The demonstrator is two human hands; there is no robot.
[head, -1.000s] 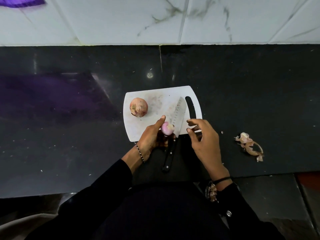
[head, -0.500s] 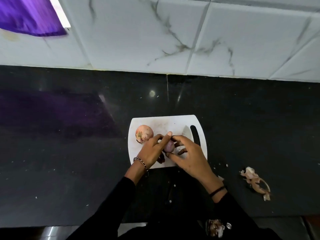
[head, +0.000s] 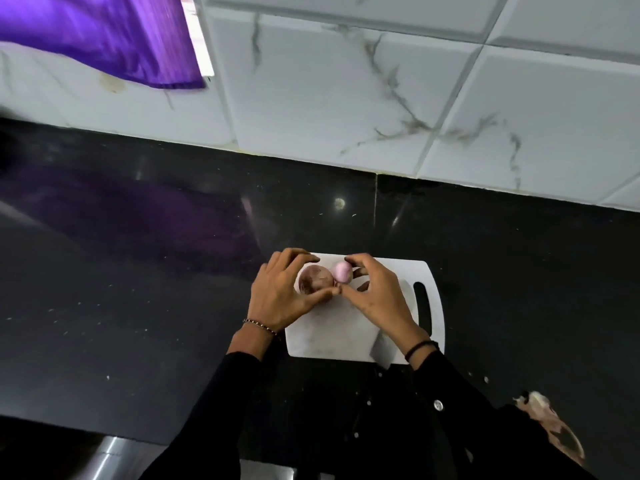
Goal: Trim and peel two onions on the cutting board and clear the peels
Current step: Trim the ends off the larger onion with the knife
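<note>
Purple cloth far left, peels right of board

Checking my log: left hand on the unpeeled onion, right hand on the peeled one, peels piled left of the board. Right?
Not quite: the head view shows the peels lying on the counter right of the cutting board, not left. The rest holds.

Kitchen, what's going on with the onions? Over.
Left hand grips unpeeled onion. Right hand holds peeled onion. Both over board. Peels on counter, knife by right wrist.
</note>
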